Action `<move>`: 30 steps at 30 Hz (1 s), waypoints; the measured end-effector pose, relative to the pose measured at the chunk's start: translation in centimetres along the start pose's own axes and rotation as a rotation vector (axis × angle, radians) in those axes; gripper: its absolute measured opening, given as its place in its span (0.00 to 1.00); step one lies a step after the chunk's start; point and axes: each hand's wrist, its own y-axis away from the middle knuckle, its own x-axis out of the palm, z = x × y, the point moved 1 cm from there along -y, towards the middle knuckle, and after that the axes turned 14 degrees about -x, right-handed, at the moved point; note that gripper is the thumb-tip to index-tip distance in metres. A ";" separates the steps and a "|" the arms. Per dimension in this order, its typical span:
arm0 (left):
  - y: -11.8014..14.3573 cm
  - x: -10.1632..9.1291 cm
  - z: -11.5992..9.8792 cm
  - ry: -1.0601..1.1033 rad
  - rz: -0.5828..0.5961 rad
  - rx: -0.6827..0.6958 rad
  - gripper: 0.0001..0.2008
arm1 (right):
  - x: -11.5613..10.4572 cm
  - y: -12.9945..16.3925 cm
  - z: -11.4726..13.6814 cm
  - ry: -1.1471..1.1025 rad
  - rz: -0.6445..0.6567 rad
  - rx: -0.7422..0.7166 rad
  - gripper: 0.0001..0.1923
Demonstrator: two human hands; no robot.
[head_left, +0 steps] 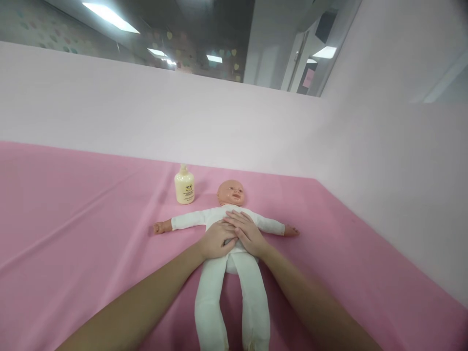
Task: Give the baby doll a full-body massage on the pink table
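A baby doll (pixel 249 287) with a white cloth body lies on its back, its arms stretched out to both sides and its head toward the wall. My left hand (pixel 218 239) lies flat on the doll's belly, fingers pointing inward. Over the chest and belly rests my right hand (pixel 247 233), its fingers stretched out and partly touching the left hand. Both hands are open and hold nothing. The doll's feet are cut off at the lower edge of the view. Beyond its outstretched arm on the left stands a pale yellow pump bottle (pixel 185 186) with dark print.
A pink sheet (pixel 91 219) with some creases covers the surface under the doll. White walls (pixel 164 117) close it off at the back and right. Above the back wall, a glass pane (pixel 204 29) reflects ceiling lights.
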 end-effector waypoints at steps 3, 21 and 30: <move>-0.2 0.1 0.3 0.006 -0.010 -0.037 0.13 | 0.2 0.0 -0.3 -0.013 -0.031 0.049 0.25; -0.4 0.0 4.1 0.143 -0.283 -0.442 0.17 | 0.6 1.3 -4.6 0.046 -0.308 0.315 0.21; -0.2 0.9 6.0 0.017 -0.415 -0.610 0.16 | -0.3 2.0 -6.0 0.302 -0.173 0.493 0.23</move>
